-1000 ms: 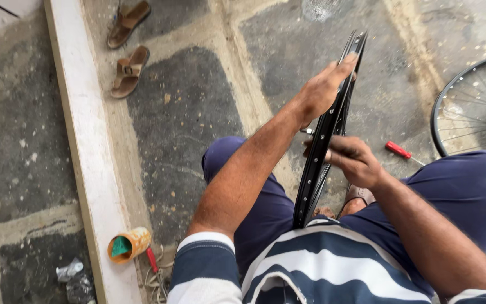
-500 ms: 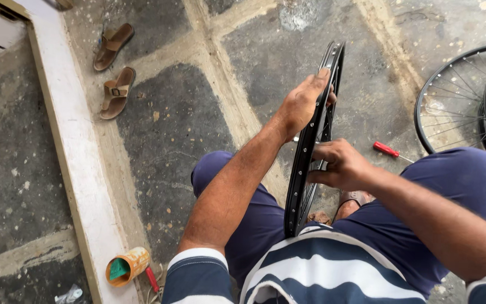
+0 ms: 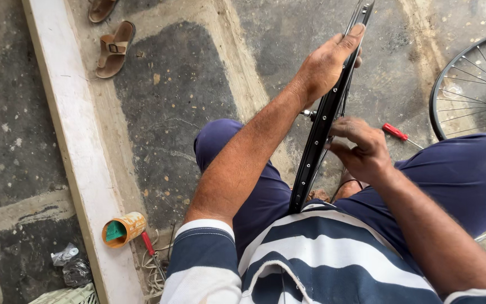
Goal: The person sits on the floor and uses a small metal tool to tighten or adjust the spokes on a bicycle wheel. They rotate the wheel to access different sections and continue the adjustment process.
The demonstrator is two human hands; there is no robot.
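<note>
A black bicycle wheel rim (image 3: pixel 316 143) stands on edge between my knees, seen nearly edge-on, its top reaching the upper frame edge. My left hand (image 3: pixel 327 62) grips the rim near its top, fingers laid along the outer edge. Lower down, my right hand (image 3: pixel 361 149) is closed against the rim's right side, fingertips pinched at the spokes; what they hold is hidden. A red-handled screwdriver (image 3: pixel 395 133) lies on the stone floor just right of that hand.
A spoked wheel (image 3: pixel 468 84) lies at the right edge. A white concrete curb (image 3: pixel 68 135) runs down the left, with an orange tin (image 3: pixel 124 229) and a red-handled tool (image 3: pixel 148 245) beside it. Two brown sandals (image 3: pixel 113 48) lie at the top left.
The view has shifted, so everything sits slightly lower and leftward in frame. My left hand stays on the rim's top; my right hand stays at the spokes.
</note>
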